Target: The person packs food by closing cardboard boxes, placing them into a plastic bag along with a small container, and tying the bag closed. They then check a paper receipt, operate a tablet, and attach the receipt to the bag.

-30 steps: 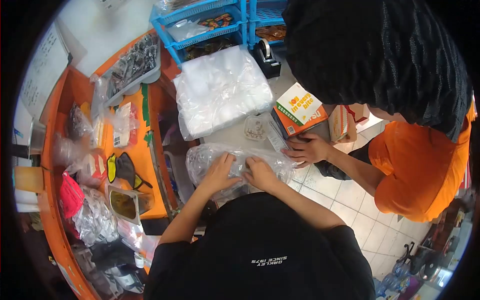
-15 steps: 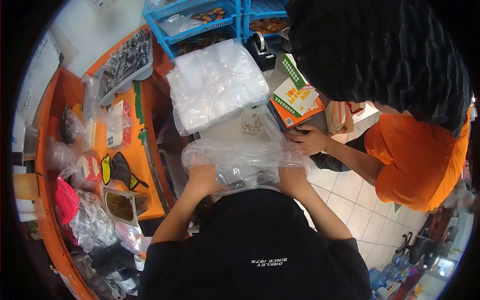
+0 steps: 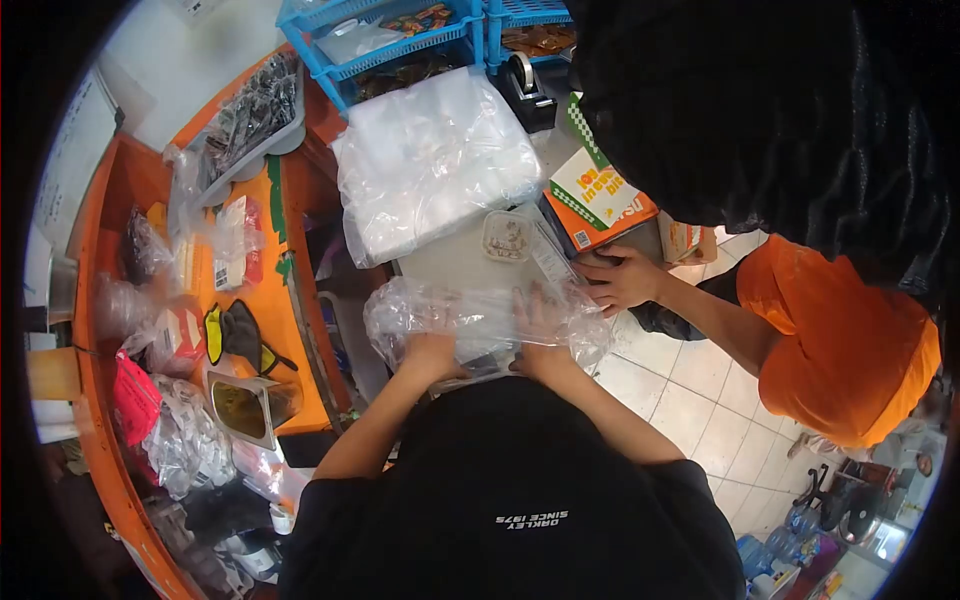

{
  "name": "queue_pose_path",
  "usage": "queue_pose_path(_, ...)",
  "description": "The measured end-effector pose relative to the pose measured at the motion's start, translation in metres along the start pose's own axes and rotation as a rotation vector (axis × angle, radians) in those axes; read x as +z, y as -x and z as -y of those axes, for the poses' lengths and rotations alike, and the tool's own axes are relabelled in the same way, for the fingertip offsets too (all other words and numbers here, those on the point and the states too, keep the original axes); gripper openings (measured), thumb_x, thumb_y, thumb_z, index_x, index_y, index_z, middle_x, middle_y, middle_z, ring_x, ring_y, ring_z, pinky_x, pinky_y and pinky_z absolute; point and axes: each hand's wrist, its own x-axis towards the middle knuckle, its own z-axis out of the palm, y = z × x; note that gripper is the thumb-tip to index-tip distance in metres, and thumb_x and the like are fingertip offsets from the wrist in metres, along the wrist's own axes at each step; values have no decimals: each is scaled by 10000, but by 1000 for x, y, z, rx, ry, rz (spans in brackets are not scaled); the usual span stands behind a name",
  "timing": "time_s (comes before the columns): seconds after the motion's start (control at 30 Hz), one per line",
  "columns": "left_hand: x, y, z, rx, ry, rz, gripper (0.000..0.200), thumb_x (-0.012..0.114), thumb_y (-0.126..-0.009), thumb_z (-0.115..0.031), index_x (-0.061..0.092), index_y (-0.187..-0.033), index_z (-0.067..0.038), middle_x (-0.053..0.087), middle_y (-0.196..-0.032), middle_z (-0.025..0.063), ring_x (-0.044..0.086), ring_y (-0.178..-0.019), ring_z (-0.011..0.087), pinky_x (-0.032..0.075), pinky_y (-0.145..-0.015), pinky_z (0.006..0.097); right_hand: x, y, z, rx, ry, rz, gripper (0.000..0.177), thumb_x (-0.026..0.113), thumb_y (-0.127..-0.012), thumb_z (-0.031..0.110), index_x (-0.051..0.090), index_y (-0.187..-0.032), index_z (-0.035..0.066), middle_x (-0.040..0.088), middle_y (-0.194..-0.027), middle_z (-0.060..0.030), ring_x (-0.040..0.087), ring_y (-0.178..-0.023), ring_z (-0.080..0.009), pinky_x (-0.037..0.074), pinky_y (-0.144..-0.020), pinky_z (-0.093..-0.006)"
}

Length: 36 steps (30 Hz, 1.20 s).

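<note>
Plastic film (image 3: 395, 308), clear and crumpled, was laid out on the tabletop (image 3: 450, 272) just below the small container (image 3: 507, 237). The right hand (image 3: 543, 345) was seen open, its fingers visible through the film; the left hand (image 3: 430, 352) was partly covered, its grip impossible to tell. The film was judged light, limp and slippery, easily creased, and best pinched at its loose side edges.
</note>
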Motion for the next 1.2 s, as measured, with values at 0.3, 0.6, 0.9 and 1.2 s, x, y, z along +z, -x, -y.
queue_pose_path(0.3,-16,-8,-2,-38,76,451,715,738,-613,-541,635,-1071,-3,629,-1099,206,603,-1037,330,446,-931,399,28,-7,-9,9,73,-101,1202,813,-536,258,79,-1475,105,82,-1508,-246,355,-1273,-455,353,-941,-619)
queue_pose_path(0.6,-7,-24,11,34,138,650,580,733,-582,-369,646,-1005,18,633,-1058,224,609,-1007,337,468,-904,365,16,-9,-16,-61,92,15,1218,823,-516,269,90,-1466,67,86,-1486,-296,315,-1284,-480,325,-1000,-589)
queue_pose_path(0.9,-18,-21,6,-1,146,632,592,762,-560,-336,649,-1010,32,643,-1047,218,627,-983,320,486,-882,365,13,0,-19,-82,-58,55,964,749,-687,318,212,-1425,6,146,-1461,-310,279,-1311,-467,346,-1030,-500)
queue_pose_path(1.2,-9,-19,11,56,170,515,668,772,-553,-369,602,-1058,34,619,-1073,246,600,-1029,346,457,-911,370,-141,49,6,-124,-774,-370,644,618,-842,140,291,-1374,-20,604,-753,-150,611,-656,-244,467,-603,-359)
